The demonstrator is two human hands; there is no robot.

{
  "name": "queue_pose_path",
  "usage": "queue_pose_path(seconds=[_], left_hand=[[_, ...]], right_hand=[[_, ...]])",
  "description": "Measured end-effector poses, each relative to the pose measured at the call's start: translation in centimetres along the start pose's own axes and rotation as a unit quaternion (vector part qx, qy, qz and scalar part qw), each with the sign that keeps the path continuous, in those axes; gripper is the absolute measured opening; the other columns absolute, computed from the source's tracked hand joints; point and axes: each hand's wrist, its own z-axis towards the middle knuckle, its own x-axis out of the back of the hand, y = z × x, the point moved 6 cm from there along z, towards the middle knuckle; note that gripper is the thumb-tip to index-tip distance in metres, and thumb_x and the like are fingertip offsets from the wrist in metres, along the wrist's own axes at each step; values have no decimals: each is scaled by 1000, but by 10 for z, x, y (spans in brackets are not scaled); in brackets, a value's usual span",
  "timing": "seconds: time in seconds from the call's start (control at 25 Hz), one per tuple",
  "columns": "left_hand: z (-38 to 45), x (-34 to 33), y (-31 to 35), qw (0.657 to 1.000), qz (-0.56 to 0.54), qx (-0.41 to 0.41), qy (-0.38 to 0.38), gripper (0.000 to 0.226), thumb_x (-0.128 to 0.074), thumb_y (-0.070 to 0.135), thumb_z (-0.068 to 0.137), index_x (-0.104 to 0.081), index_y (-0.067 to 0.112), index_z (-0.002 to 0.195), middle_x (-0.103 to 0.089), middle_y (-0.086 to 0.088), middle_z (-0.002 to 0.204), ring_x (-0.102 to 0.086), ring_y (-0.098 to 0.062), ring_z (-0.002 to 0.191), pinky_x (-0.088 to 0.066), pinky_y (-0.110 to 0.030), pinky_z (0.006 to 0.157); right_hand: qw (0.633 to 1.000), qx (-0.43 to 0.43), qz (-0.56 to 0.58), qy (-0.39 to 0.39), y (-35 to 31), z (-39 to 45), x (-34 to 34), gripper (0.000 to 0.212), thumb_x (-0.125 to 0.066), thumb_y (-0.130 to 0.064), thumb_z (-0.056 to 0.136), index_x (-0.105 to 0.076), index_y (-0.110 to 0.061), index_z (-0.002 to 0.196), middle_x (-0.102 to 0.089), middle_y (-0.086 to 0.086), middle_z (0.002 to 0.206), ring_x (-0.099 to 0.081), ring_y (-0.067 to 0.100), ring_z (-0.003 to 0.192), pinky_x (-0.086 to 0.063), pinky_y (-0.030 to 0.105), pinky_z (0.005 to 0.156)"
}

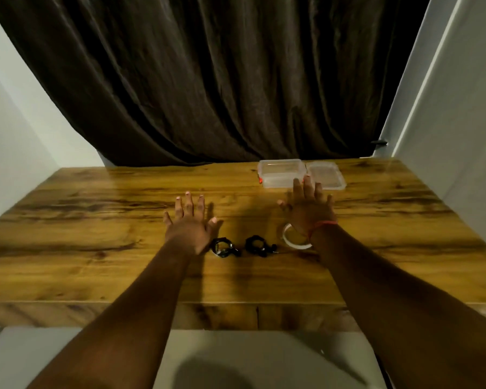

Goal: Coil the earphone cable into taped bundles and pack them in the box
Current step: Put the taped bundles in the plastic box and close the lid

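Both hands, left hand (190, 220) and right hand (309, 207), are held spread and empty; two black coiled earphone bundles (240, 246) are seen between them, nearest the left, clear plastic box (281, 173) beyond the right.

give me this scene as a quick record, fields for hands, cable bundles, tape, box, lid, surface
left hand: open, fingers spread, holds nothing
right hand: open, fingers spread, holds nothing
cable bundles: two black coils, left bundle and right bundle, side by side between the arms
tape roll: flat on the table, partly hidden under the right wrist
box: clear plastic, open, looks empty, far right
lid: off, lying just right of the box
table: wood grain
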Motion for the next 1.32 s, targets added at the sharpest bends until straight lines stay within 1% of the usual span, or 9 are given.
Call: queue_pose_path(seconds=[0.16,0.28,0.4,0.52,0.64,0.84,0.96,1.08,1.32], left_hand=[[-35,4,-2,996,-5,15,-88,68,-31,54,98,-8,24,155,-11,-11,163,-15,-33,148,-19,-53,116],[-45,-2,-4,993,-8,-19,-117,62,-37,55,91,-28,30,148,-43,-8,145,-46,-31,126,-45,-44,96],[-52,-5,5,990,-79,-7,-121,51,-50,41,94,-40,31,144,-55,-5,133,-56,-26,116,-50,-37,90],[-47,-11,3,975,-183,70,-108,22,-56,31,91,-62,29,112,-69,-4,111,-63,-22,88,-53,-31,74],[-36,-19,3,973,-162,93,-136,16,-52,31,94,-62,22,103,-68,-9,105,-60,-25,83,-41,-27,66],[-30,-36,1,961,-229,127,-93,22,-50,31,95,-65,19,106,-70,-8,107,-65,-29,99,-48,-29,76],[-22,-36,5,964,-212,135,-82,40,-34,44,102,-64,19,109,-67,-15,117,-61,-33,107,-40,-29,77],[-16,-33,5,972,-176,138,-70,58,-26,57,100,-66,17,112,-66,-16,119,-60,-33,110,-42,-34,86],[-13,-45,4,959,-209,142,-131,27,-59,52,83,-57,30,98,-67,1,99,-65,-20,84,-55,-33,74]], right_hand=[[996,-6,22,-87,-5,-44,4,76,-24,-60,99,5,-20,156,13,8,164,6,34,151,-6,54,120],[994,30,22,-107,-17,-55,-6,74,-31,-56,100,-2,-20,157,6,11,165,2,34,151,-10,51,121],[988,66,-6,-138,-33,-54,-29,63,-42,-43,100,-23,-12,152,-22,18,159,-20,36,147,-26,48,115],[981,84,-12,-173,-46,-52,-46,41,-45,-29,101,-45,-7,135,-52,20,134,-48,37,126,-45,45,99],[980,87,-4,-177,-53,-49,-54,38,-45,-29,103,-49,-6,133,-56,19,129,-53,35,119,-46,44,97],[979,114,-27,-168,-71,-49,-66,35,-44,-25,103,-52,-7,131,-53,17,132,-51,32,122,-43,40,101],[979,97,-58,-169,-74,-45,-73,29,-38,-18,104,-55,-7,125,-54,17,129,-51,32,118,-43,40,98],[983,84,-59,-153,-76,-40,-74,27,-39,-11,101,-57,-9,122,-52,16,129,-52,32,118,-47,40,96],[991,54,-19,-125,-77,-34,-72,30,-42,-10,99,-54,-8,127,-49,15,132,-54,32,117,-48,41,98]])
